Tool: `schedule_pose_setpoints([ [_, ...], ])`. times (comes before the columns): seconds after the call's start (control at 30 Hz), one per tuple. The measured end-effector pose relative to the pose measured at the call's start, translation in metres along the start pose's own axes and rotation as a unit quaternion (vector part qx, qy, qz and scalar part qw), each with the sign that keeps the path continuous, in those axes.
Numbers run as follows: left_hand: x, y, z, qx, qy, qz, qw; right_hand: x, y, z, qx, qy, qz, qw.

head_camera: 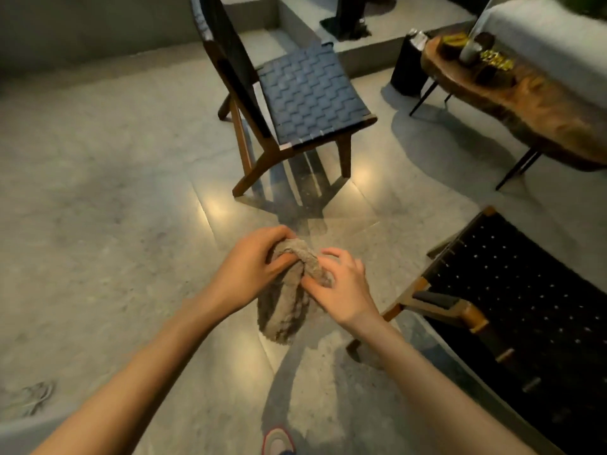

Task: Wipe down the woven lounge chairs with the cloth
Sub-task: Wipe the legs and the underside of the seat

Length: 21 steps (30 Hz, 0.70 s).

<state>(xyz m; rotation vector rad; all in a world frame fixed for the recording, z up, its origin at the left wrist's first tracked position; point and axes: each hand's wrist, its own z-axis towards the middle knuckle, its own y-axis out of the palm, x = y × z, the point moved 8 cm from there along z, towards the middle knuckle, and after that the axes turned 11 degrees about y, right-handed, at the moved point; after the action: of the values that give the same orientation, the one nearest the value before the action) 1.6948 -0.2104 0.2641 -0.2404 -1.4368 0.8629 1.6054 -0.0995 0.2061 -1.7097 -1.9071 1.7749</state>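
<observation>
A shaggy grey-brown cloth is held in the air between both hands, above the middle of the tiled floor and apart from both chairs. Its bunched top is gripped by the left hand, whose fingers are curled round it with the thumb pressed into the pile. The right hand is set against the other side. Its fingers are bent and slightly spread, and a fold is pinched at the fingertips. The rest of the cloth hangs below in a loose roll.

Since neither chair is touched, the step in hand is judged to be the gathering or refolding of the cloth before a wipe. Next, the cloth would need to be settled into one hand as a pad and carried to a seat. The black-webbed lounge chair, at the right edge of the floor near the right forearm, is the closer one. The blue-webbed lounge chair stands well ahead, toward the far edge.

A wooden slab table is seen at the far right corner, carrying a pale cup and small items too blurred to name. A dark cylindrical stand is just beside it. A shoe shows at the near edge. Nothing is seen between the hands and either chair, though access to the blue seat's front may be narrowed by the table.
</observation>
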Motion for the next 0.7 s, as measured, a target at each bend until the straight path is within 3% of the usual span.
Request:
schedule_pose_setpoints([
  [0.27, 0.055, -0.099, 0.098, 0.007, 0.076, 0.056, 0.995, -0.074, -0.123, 0.032, 0.077, -0.019, 0.107, 0.991],
  [0.43, 0.052, -0.120, 0.170, -0.002, 0.095, 0.065, 0.993, -0.065, -0.184, 0.071, 0.139, 0.001, 0.078, 0.987],
  [0.7, 0.017, -0.114, 0.304, -0.080, 0.079, 0.099, 0.989, -0.031, -0.243, 0.164, 0.146, 0.079, 0.073, 0.983],
])
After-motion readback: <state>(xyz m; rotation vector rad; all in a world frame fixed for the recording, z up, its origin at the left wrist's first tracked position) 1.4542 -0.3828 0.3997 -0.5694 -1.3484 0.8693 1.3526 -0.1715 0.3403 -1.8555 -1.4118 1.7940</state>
